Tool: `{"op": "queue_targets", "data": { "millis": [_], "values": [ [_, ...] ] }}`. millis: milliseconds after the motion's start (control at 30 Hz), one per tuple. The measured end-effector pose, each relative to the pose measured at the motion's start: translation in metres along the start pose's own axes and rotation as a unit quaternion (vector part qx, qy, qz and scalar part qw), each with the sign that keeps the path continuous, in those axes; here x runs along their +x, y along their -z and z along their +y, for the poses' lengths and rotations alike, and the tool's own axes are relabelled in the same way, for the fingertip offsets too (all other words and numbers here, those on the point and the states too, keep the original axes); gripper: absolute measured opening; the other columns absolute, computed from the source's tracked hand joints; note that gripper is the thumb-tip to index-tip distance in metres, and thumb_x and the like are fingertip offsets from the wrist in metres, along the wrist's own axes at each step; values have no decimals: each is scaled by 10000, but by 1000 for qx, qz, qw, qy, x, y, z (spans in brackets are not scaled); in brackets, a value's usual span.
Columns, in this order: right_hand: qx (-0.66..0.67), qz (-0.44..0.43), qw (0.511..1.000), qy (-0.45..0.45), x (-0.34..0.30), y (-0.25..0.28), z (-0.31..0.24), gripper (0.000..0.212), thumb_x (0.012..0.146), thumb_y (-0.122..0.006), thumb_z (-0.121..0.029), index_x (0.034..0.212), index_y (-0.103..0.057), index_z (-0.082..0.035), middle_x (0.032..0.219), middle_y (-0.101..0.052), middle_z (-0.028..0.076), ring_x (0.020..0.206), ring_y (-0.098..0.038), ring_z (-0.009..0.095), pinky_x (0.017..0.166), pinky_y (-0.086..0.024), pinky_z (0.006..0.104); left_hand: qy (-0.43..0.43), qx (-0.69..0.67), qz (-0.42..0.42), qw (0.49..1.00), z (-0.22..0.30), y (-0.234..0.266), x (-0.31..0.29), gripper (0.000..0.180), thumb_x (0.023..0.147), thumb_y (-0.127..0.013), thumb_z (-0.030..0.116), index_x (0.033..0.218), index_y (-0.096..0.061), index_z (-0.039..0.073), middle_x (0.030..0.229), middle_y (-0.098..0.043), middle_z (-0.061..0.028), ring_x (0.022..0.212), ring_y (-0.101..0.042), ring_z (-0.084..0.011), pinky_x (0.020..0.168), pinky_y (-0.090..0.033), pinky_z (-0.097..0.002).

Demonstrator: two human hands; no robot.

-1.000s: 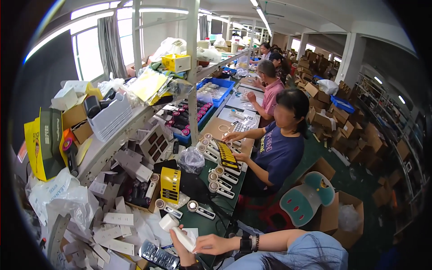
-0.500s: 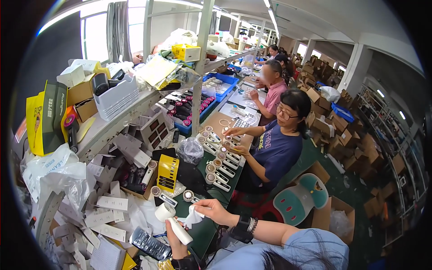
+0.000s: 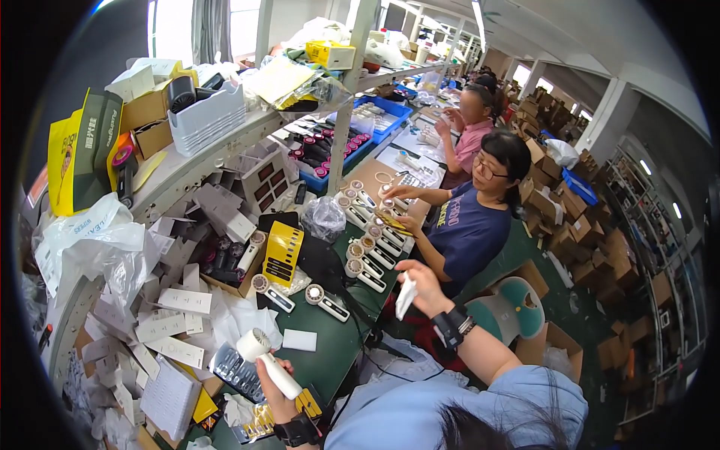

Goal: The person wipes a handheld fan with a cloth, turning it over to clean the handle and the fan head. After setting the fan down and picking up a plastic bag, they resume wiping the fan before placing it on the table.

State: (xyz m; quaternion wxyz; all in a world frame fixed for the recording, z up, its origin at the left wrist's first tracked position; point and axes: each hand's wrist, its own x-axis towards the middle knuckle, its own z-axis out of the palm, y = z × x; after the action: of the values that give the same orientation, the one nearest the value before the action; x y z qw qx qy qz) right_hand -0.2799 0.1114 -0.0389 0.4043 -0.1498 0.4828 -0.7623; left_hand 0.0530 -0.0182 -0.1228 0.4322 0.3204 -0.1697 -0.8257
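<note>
My left hand [image 3: 274,397], low in the view, is wrapped round the handle of a white handheld device [image 3: 280,377] with a round head, which tilts up to the left. Raised to the right and apart from it, my right hand [image 3: 424,291] pinches a crumpled white cloth [image 3: 406,297]. On the green table beyond my left hand lies a white rectangular pad [image 3: 300,340]. Two similar devices [image 3: 327,303] with dark strips on their handles lie farther back. A clear tray of dark pieces [image 3: 236,371] sits left of my left hand.
White boxes [image 3: 184,300] pile up along the left. A yellow card [image 3: 283,253] leans by an open carton. Rows of similar devices [image 3: 365,274] lie before a co-worker in a dark blue shirt [image 3: 480,217], whose hands hold something golden. A dark cable [image 3: 360,364] hangs at the table edge.
My right hand has moved up and right with the cloth, away from the device. My left hand has shifted slightly left and lower. The white pad on the table now shows.
</note>
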Motion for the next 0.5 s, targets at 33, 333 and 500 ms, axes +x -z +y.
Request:
{"op": "queue_targets", "data": {
  "millis": [33, 333, 500],
  "values": [
    [-34, 39, 997, 48, 10, 4, -11, 280, 736, -408, 37, 942, -592, -4, 763, -562, 45, 655, -531, 132, 606, -438, 243, -4, -2, 21, 1000, 0, 3, 0, 442, 900, -444, 484, 1077, -502, 83, 608, -493, -18, 574, -516, -137, 488, -423, -241],
    [-63, 63, 980, 178, 164, 107, -94, 269, 746, -416, 11, 949, -592, -3, 588, -499, 29, 493, -428, 103, 478, -351, 220, -48, -51, 112, 991, -27, -15, 32, 449, 896, -439, 492, 1096, -485, 94, 616, -499, -21, 556, -510, -131, 497, -423, -239],
    [-165, 97, 973, 132, 261, 153, -111, 209, 796, -525, -75, 987, -582, -11, 602, -484, 21, 511, -446, 103, 479, -347, 220, -67, 2, 167, 984, -55, -39, 62, 422, 888, -460, 492, 1071, -501, 114, 609, -506, -11, 532, -509, -112, 460, -419, -224]
  ]
}}
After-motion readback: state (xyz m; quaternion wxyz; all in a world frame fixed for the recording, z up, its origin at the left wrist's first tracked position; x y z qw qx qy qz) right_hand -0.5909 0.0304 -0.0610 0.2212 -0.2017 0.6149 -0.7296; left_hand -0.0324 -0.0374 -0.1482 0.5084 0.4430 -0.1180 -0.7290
